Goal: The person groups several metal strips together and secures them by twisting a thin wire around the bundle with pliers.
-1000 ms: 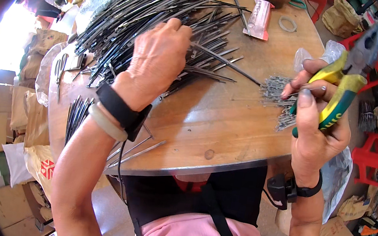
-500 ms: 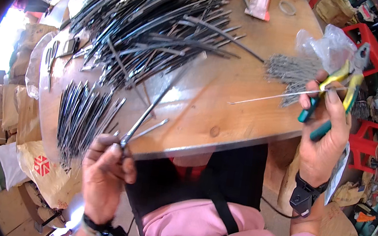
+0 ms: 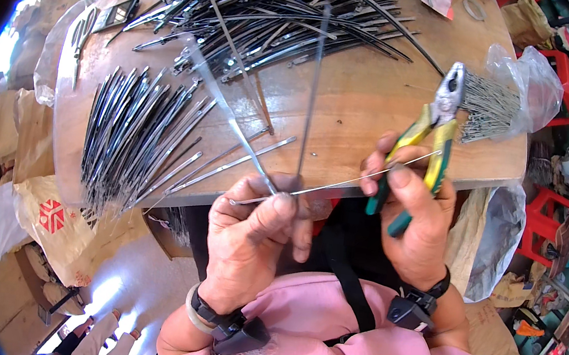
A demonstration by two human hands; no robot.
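My left hand (image 3: 249, 227), near the table's front edge, pinches two narrow strips that look metallic: a shiny one (image 3: 225, 109) leaning left and a dark upright one (image 3: 313, 88). Both are smeared by motion. My right hand (image 3: 426, 221) grips yellow-and-green pliers (image 3: 447, 102) against the palm and pinches a thin wire (image 3: 348, 182) with a small hook at its end. That wire reaches across to my left fingertips; whether it passes through the strips is hidden. Left of my hands lies a fan of similar strips (image 3: 136, 133), with a few loose ones beside it.
A large heap of dark strips (image 3: 283, 23) covers the table's far side. Thin wires (image 3: 488, 107) lie bundled at right by a clear plastic bag (image 3: 533, 77). Scissors (image 3: 81, 43) and a small black device (image 3: 119, 14) lie at left. A red stool (image 3: 543, 222) stands beyond the right edge.
Both hands have come closer together. A second strip now shows in my left hand, and the wire in my right hand now reaches my left fingers. The view has shifted.
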